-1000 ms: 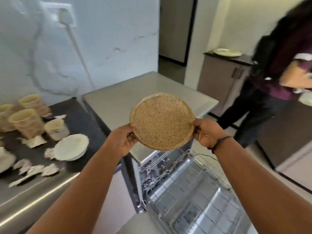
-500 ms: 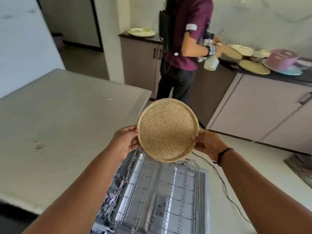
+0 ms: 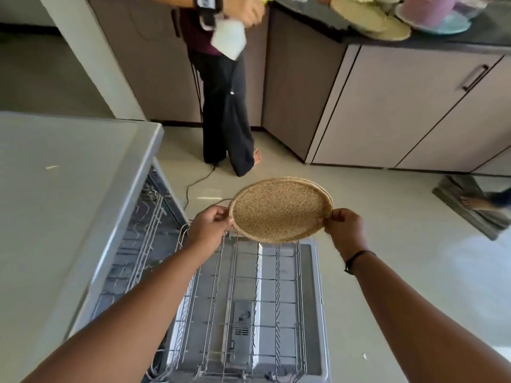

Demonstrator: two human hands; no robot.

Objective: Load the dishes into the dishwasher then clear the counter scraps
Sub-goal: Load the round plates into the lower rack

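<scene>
Speckled tan plate (image 3: 279, 212): round, shallow-rimmed, held in the air above the far end of the pulled-out lower rack (image 3: 243, 299), tilted with its face toward the camera. Pinched at opposite rims: left hand (image 3: 208, 226) curled on the left edge, right hand (image 3: 343, 230) curled on the right edge.

Progress, judged: loading barely begun. Rack bare of dishes as far as visible; plate not yet seated between tines. Further plates (image 3: 370, 22) stacked on the far desk (image 3: 470, 34) at upper right; scraps not in view, clearing presumably still ahead.

Edges and room: rack rim and upright tines directly beneath the plate. Open dishwasher cavity (image 3: 149, 233) and the edge of the pale desk (image 3: 69, 203) close on the left. Open floor (image 3: 387, 244) to the right and beyond. Second person (image 3: 226, 106) standing past the rack, well apart, with a cable (image 3: 199, 181) trailing on the floor nearby.
</scene>
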